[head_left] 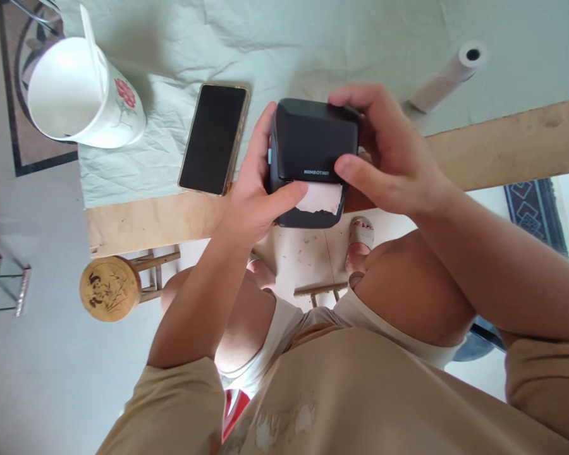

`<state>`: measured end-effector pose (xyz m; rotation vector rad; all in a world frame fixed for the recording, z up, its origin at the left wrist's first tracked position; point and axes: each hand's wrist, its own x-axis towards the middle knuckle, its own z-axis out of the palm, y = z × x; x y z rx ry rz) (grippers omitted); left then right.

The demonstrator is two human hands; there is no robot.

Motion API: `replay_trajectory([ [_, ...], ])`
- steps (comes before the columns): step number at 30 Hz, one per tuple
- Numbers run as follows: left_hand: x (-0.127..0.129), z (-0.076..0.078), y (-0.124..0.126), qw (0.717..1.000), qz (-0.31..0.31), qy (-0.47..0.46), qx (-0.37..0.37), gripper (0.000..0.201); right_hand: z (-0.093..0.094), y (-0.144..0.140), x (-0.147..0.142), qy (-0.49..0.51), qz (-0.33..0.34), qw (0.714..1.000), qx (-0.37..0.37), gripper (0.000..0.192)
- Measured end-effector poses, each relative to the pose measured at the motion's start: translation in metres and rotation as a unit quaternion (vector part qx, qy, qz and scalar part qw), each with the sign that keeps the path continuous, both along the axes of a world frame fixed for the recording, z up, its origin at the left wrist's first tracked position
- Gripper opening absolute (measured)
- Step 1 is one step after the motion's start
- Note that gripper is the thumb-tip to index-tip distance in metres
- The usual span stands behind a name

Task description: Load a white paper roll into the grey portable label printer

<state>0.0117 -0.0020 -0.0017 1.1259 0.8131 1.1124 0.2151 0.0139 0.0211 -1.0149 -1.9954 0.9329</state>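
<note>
Seen from my head camera, looking down: both my hands hold a small black label printer point(313, 148) at the near edge of the worktop point(502, 148). My left hand point(253, 202) has its grip closed on the printer's left side, thumb pressed on the white label paper point(323, 198) sticking out of the front slot. My right hand point(389, 158) grips the right side and top — fingers curled over it. A dark phone point(213, 139) lies just left of it; farther left, a white jug point(83, 95). A paper roll point(448, 76) lies at the far right.
</note>
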Motion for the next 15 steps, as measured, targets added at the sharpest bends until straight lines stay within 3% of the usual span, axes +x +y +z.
replay_trajectory([
  [5, 0.007, 0.009, -0.004, 0.996, 0.037, -0.065, -0.047, 0.045, -0.001, 0.001, -0.004, 0.044, 0.036, 0.997, -0.047, 0.051],
  [15, 0.010, 0.017, -0.002, 0.999, 0.028, -0.026, -0.031, 0.034, -0.003, 0.003, -0.001, 0.068, 0.042, 0.992, -0.100, 0.058],
])
